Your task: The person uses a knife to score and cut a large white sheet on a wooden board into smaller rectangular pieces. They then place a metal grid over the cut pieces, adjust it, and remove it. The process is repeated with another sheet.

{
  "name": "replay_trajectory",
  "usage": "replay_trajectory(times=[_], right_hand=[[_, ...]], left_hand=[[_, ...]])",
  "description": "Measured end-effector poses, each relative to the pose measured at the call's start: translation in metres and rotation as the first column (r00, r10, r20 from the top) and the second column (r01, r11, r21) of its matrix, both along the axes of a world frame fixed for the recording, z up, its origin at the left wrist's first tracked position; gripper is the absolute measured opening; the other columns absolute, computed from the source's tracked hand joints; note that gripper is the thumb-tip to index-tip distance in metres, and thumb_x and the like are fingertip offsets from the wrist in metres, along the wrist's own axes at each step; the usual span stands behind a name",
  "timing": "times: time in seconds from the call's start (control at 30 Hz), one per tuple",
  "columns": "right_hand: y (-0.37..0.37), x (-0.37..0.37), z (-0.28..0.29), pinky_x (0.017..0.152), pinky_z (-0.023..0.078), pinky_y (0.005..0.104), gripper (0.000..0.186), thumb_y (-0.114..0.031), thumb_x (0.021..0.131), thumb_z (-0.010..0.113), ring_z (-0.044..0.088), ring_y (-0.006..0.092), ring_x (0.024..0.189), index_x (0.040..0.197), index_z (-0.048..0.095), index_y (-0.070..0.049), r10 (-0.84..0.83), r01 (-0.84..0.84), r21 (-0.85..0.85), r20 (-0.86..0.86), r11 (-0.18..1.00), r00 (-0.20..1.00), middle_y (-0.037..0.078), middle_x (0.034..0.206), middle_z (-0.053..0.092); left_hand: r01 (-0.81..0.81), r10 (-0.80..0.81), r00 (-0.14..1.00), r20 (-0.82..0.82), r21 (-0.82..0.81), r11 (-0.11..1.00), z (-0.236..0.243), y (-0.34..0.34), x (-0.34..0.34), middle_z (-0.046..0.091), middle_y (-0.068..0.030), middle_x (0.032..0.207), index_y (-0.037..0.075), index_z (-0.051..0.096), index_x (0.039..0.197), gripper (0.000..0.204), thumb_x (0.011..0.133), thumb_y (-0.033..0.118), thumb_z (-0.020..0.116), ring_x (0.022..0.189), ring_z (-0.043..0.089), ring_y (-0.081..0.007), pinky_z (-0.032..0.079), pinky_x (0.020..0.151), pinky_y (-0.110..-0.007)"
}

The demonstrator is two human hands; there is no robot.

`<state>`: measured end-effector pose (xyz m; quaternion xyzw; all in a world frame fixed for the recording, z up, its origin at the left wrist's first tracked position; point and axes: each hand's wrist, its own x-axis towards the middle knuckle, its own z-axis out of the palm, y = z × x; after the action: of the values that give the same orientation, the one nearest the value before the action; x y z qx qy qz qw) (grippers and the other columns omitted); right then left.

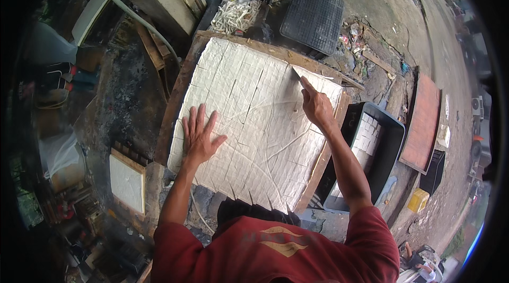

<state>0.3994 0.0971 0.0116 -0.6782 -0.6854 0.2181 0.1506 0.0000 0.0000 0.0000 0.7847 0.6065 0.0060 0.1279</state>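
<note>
Head view shows the right grip (317, 108) curled closed around a knife (296, 73), a finger lying forward along it, the blade at the far part of a scored white sheet (233, 124). Left of it and nearer the body, the left grip (199, 137) holds nothing: fingers spread wide, palm down on that sheet. Beneath both, the sheet covers most of a wooden table (179, 100). Just right of the right grip's forearm stands a black bin (391, 145) with white cut pieces (366, 137) inside. Beyond the grips, past the table's far edge, a dark crate (211, 6) holds tangled white strips (233, 15); beside it sits a black basket (313, 18).
</note>
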Motion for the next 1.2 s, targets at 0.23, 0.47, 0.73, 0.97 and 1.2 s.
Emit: replay_trajectory(times=[0.23,0.47,0.73,0.97,1.2], right_hand=[[-0.092,0.037,0.036,0.07,0.056,0.0547,0.046,-0.019,0.102,0.058,0.071,0.0468,0.076,0.149,0.057,-0.021,-0.041,0.047,-0.112,0.057,0.993,0.998,0.029,0.081,0.07],[-0.138,0.07,0.047,0.068,0.057,0.0545,0.044,-0.018,0.101,0.059,0.071,0.0461,0.075,0.145,0.062,-0.02,0.002,-0.002,-0.011,0.075,1.0,0.997,0.026,0.082,0.071],[-0.216,0.133,0.103,0.074,0.057,0.0523,0.039,-0.02,0.102,0.06,0.072,0.0452,0.079,0.14,0.067,-0.018,0.008,0.039,-0.271,0.171,0.962,0.985,0.028,0.087,0.072],[-0.132,0.1,0.082,0.079,0.056,0.0499,0.043,-0.022,0.105,0.06,0.072,0.0458,0.094,0.148,0.06,-0.019,-0.208,0.198,-0.115,-0.082,0.973,0.975,0.031,0.101,0.07],[-0.023,0.052,0.013,0.074,0.055,0.0563,0.045,-0.025,0.105,0.057,0.071,0.0487,0.084,0.15,0.057,-0.025,-0.103,0.103,-0.002,-0.012,0.995,0.995,0.03,0.092,0.071]], left_hand=[[0.022,-0.019,0.998,-0.053,0.059,0.998,-0.004,0.01,-0.006,0.008,-0.0158,0.177,0.02,0.03,0.167,0.089,0.096,0.061,0.064,0.162,0.001,-0.0408,0.0,0.127,-0.065],[-0.005,0.006,1.0,-0.019,0.053,0.999,-0.005,-0.007,0.012,0.013,-0.0193,0.175,0.018,0.034,0.166,0.086,0.097,0.063,0.061,0.161,0.005,-0.0438,0.002,0.125,-0.067],[-0.008,0.014,0.997,-0.072,0.092,0.996,-0.002,-0.004,0.008,0.014,-0.0172,0.176,0.02,0.032,0.167,0.083,0.099,0.058,0.062,0.162,0.007,-0.0426,0.004,0.126,-0.066],[0.006,-0.003,0.998,-0.055,0.045,0.999,-0.006,-0.001,0.004,0.009,-0.018,0.176,0.019,0.032,0.166,0.087,0.097,0.061,0.063,0.162,0.002,-0.043,0.002,0.125,-0.067],[0.016,-0.015,0.999,-0.037,0.027,1.0,-0.008,0.005,0.001,0.011,-0.0194,0.176,0.018,0.034,0.166,0.088,0.096,0.062,0.063,0.161,0.003,-0.0445,0.001,0.125,-0.068]])
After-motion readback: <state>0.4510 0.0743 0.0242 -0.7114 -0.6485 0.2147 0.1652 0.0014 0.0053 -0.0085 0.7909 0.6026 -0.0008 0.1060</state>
